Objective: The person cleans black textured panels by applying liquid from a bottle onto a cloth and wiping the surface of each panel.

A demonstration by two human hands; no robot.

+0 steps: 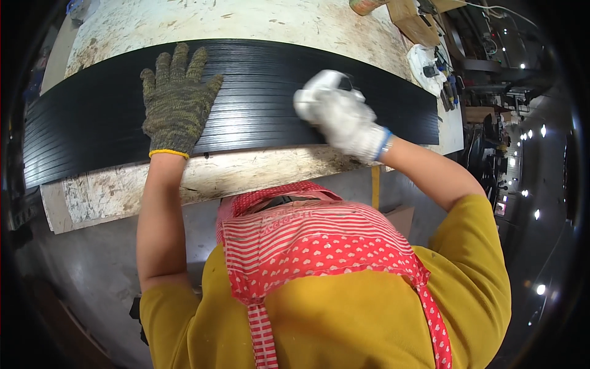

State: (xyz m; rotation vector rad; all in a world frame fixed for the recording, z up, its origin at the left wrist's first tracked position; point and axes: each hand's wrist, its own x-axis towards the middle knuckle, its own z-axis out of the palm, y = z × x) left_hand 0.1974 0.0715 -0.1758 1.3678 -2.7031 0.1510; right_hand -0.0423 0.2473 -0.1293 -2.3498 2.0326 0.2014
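Note:
A long, black, grooved board (pixel 258 92) lies across the worn whitish workbench (pixel 246 18), its grain running left to right. My left hand (pixel 178 101), in a dark green knitted glove with a yellow cuff, rests flat on the left part of the board with fingers spread. In a white glove with a blue cuff, my right hand (pixel 350 123) is over the right half of the board, smeared by motion. Its fingers are closed around what looks like a bunched white cloth (pixel 322 86); the exact grip is blurred.
At the bench's far right stand a wooden box (pixel 412 21) and a round can-like object (pixel 367 5). Below them lie a white crumpled item (pixel 421 64) and several hand tools (pixel 452 89). Grey floor (pixel 117 270) shows below the bench's near edge.

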